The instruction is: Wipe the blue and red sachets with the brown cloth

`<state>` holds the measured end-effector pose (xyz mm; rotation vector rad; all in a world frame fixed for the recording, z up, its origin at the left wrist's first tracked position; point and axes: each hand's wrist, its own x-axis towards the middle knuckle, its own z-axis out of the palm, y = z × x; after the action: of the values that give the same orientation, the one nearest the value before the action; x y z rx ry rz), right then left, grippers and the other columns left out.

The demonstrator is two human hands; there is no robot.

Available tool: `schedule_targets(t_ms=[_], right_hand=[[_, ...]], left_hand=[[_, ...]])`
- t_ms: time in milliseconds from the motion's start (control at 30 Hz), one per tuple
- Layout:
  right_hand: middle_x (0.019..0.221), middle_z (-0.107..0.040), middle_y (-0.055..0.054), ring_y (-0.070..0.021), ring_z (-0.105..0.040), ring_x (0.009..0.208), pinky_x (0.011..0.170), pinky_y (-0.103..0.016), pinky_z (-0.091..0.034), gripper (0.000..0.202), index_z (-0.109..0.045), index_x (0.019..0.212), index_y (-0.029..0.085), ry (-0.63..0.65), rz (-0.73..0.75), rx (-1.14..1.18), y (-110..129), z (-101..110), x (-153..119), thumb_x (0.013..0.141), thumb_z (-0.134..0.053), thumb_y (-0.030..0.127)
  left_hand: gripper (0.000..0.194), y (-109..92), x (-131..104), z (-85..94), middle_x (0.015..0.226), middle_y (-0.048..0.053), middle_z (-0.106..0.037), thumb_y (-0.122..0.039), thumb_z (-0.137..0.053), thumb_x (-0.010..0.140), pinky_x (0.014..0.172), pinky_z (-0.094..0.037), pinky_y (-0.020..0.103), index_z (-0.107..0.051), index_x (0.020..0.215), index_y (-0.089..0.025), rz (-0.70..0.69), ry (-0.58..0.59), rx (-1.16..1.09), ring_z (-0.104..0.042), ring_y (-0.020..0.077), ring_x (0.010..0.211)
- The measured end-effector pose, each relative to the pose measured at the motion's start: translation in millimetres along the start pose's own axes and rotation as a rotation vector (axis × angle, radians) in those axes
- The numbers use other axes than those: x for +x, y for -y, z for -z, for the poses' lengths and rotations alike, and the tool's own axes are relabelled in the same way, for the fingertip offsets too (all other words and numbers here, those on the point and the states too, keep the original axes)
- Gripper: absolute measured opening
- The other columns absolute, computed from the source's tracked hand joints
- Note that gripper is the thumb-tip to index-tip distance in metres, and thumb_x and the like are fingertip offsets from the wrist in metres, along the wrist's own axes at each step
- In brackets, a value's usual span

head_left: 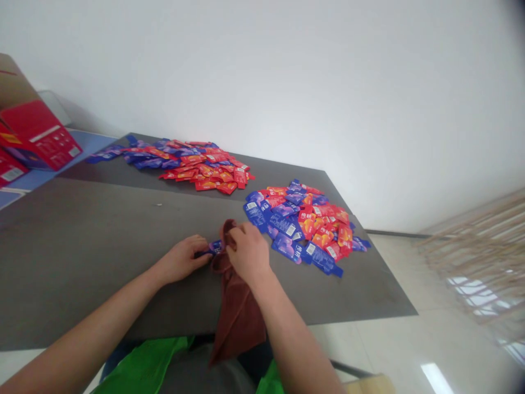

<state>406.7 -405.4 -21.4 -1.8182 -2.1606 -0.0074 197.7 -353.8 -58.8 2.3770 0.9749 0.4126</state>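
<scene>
Close to the table's front edge, my left hand point(186, 257) pinches one end of a blue printed packet point(215, 248). The packet's other end is covered by a brown cloth point(240, 317). Bunched over the packet, the cloth is gripped by my right hand point(248, 251), and its lower part hangs down past the table edge. The fingertips of my right hand are partly hidden by the cloth's folds. Just right of my right hand lies a heap of red and blue packets point(303, 219).
A second heap of red and blue packets point(192, 161) lies at the back of the grey table point(102, 235). Red boxes point(41, 137) stand on a blue surface at the far left. A white wall rises behind, and a slatted wooden rack point(484, 262) stands on the right.
</scene>
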Motion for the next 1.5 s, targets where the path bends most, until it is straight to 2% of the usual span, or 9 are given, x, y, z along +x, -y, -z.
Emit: schedule_targets(t_ms=[133, 367, 467, 633, 867, 1133, 1333, 1400, 1500], right_hand=[[0.107, -0.058, -0.003, -0.018, -0.053, 0.1, 0.08, -0.026, -0.044, 0.01, -0.064, 0.101, 0.027, 0.098, 0.208, 0.045, 12.2, -17.8, 3.0, 0.094, -0.057, 0.03], [0.105, -0.059, -0.006, -0.0197, -0.056, 0.094, 0.073, -0.028, -0.042, 0.011, -0.065, 0.098, 0.023, 0.115, -0.181, -0.108, -52.7, -0.1, 15.8, 0.093, -0.055, 0.022], [0.108, -0.058, -0.006, -0.0207, -0.054, 0.097, 0.075, -0.029, -0.042, 0.011, -0.065, 0.1, 0.024, 0.042, -0.104, -0.086, -37.7, 8.7, 8.5, 0.094, -0.056, 0.026], [0.107, -0.058, -0.003, -0.0189, -0.052, 0.098, 0.083, -0.029, -0.042, 0.011, -0.066, 0.099, 0.028, 0.102, 0.276, 0.033, 1.1, -10.9, 1.2, 0.095, -0.056, 0.031], [0.109, -0.059, -0.008, -0.0211, -0.053, 0.098, 0.078, -0.029, -0.044, 0.021, -0.068, 0.103, 0.023, 0.128, -0.117, -0.129, -42.8, -6.0, 18.0, 0.097, -0.049, 0.02], [0.107, -0.059, -0.004, -0.0202, -0.051, 0.099, 0.082, -0.03, -0.044, 0.016, -0.066, 0.102, 0.027, 0.111, 0.287, 0.0, 8.3, -12.9, 0.8, 0.098, -0.051, 0.028], [0.108, -0.06, -0.008, -0.0215, -0.053, 0.098, 0.074, -0.029, -0.044, 0.021, -0.067, 0.102, 0.023, 0.107, -0.116, -0.105, -39.4, -9.8, 24.3, 0.097, -0.047, 0.019], [0.109, -0.06, -0.009, -0.0216, -0.053, 0.099, 0.076, -0.029, -0.044, 0.021, -0.068, 0.102, 0.023, 0.095, -0.113, -0.106, -40.6, -1.0, 26.6, 0.097, -0.047, 0.019], [0.111, -0.059, -0.006, -0.0208, -0.051, 0.102, 0.082, -0.029, -0.044, 0.018, -0.066, 0.103, 0.026, 0.043, 0.1, -0.037, -14.9, 2.6, 17.3, 0.098, -0.05, 0.024]], left_hand=[[0.016, -3.2, 1.3, -0.8, 0.093, 0.004, -0.068, -0.025, -0.052, 0.086, 0.088, -0.045, 0.033, -0.067, 0.084, -0.021, -0.003, -0.012, -0.022, -0.058, 0.0216, 0.095], [0.029, -6.9, 2.6, 2.4, 0.076, 0.002, -0.058, -0.035, -0.051, 0.093, 0.075, -0.042, 0.029, -0.054, 0.068, -0.02, 0.006, 0.004, 0.068, -0.055, 0.019, 0.081], [0.028, -2.8, 1.4, 1.1, 0.077, 0.002, -0.06, -0.035, -0.051, 0.093, 0.076, -0.042, 0.029, -0.055, 0.07, -0.02, -0.001, 0.003, 0.061, -0.056, 0.0191, 0.082], [0.016, -5.1, 1.8, 1.3, 0.092, 0.002, -0.068, -0.029, -0.052, 0.09, 0.087, -0.043, 0.031, -0.065, 0.084, -0.021, -0.019, 0.018, 0.004, -0.058, 0.0205, 0.095], [0.028, -7.4, 2.3, 4.3, 0.074, 0.001, -0.057, -0.033, -0.05, 0.092, 0.075, -0.041, 0.029, -0.052, 0.067, -0.02, 0.011, 0.017, 0.044, -0.055, 0.0189, 0.081], [0.016, -4.0, 1.0, 2.2, 0.092, 0.002, -0.067, -0.03, -0.053, 0.09, 0.087, -0.043, 0.031, -0.066, 0.088, -0.022, -0.029, 0.016, -0.035, -0.058, 0.0209, 0.094], [0.027, -8.5, 1.7, 4.4, 0.075, 0.001, -0.057, -0.031, -0.051, 0.091, 0.074, -0.041, 0.029, -0.051, 0.067, -0.02, 0.011, 0.01, 0.055, -0.055, 0.0187, 0.08], [0.027, -6.2, 0.8, 4.0, 0.075, 0.001, -0.057, -0.031, -0.051, 0.091, 0.073, -0.041, 0.029, -0.051, 0.067, -0.02, 0.008, 0.003, 0.051, -0.055, 0.0186, 0.08], [0.02, -2.5, -0.4, 1.8, 0.082, 0.002, -0.062, -0.03, -0.052, 0.09, 0.078, -0.043, 0.03, -0.06, 0.075, -0.02, -0.006, -0.01, 0.02, -0.057, 0.0197, 0.085]])
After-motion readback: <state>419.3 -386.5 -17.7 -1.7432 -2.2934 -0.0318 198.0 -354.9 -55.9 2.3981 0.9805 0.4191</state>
